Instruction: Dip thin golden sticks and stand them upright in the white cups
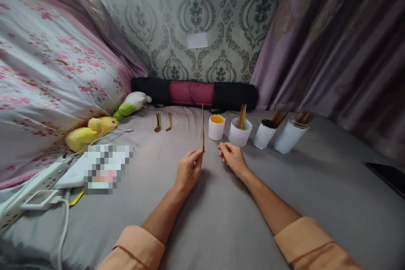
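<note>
My left hand (190,169) is closed in a pinch around the lower end of a thin golden-brown stick (203,126), which stands nearly upright. Across a small gap, my right hand (232,157) has its fingers curled together; whatever they hold, if anything, is hidden. Just beyond the hands is a white-wrapped cup (216,130) with a yellow-orange inside. Beside it, a wider white-wrapped jar (239,134) holds several similar sticks (242,117). Two more white-wrapped containers, a dark-mouthed can (264,136) and a glass jar (289,138), lean rightward in view with sticks in them.
Two small bundles of bent golden-brown pieces (157,122) lie left of the cup on the grey sheet (202,228). Plush toys (90,130), a power strip (28,192) and a white box (82,168) are at left. A black-and-maroon rolled bag (191,94) lies along the wall; a dark flat device (387,177) is far right.
</note>
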{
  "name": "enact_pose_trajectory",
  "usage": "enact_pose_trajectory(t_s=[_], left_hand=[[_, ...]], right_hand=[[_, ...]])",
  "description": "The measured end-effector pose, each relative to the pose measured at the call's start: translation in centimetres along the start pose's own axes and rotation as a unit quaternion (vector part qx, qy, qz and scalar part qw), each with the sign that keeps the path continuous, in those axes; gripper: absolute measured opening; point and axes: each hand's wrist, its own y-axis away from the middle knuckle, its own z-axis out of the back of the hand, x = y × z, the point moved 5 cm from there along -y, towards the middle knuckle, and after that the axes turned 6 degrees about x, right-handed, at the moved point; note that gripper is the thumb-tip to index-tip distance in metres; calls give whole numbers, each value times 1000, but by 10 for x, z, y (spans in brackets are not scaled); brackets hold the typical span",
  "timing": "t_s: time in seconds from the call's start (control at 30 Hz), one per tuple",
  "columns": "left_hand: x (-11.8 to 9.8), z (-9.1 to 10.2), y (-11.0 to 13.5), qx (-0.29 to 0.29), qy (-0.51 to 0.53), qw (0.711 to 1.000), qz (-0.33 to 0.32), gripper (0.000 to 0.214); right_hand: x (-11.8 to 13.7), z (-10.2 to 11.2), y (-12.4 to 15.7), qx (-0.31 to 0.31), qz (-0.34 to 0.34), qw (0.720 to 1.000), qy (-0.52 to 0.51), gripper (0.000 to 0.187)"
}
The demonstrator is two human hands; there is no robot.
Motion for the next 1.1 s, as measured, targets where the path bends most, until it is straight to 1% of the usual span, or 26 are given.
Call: enact_pose_trajectory(t_s=[0.13, 0.23, 0.3, 0.37, 0.47, 0.57, 0.7, 0.87, 1.1], left_hand=[[0, 0, 2, 9, -27, 999, -18, 21], [1, 0, 3, 15, -67, 997, -40, 22], [0, 0, 4, 15, -113, 992, -57, 23], [-2, 0, 4, 23, -189, 979, -79, 26], [-4, -3, 5, 38, -308, 944, -109, 30], [-7, -3, 6, 36, -369, 920, -129, 29], [-10, -4, 6, 40, -409, 901, -142, 29], [-13, -6, 6, 68, -446, 880, -151, 30], [-11, -10, 7, 94, -475, 859, -164, 30]], right_hand=[[6, -2, 2, 5, 4, 999, -34, 38], [10, -4, 4, 12, 1, 998, -68, 38], [12, -6, 5, 17, -4, 996, -85, 39], [13, -7, 6, 22, -9, 995, -99, 39], [14, -8, 7, 28, -10, 992, -119, 36], [15, -9, 7, 35, -6, 991, -130, 34], [16, -10, 7, 44, -1, 990, -135, 31], [19, -13, 9, 46, -7, 989, -142, 27], [21, -14, 10, 55, -29, 982, -176, 26]])
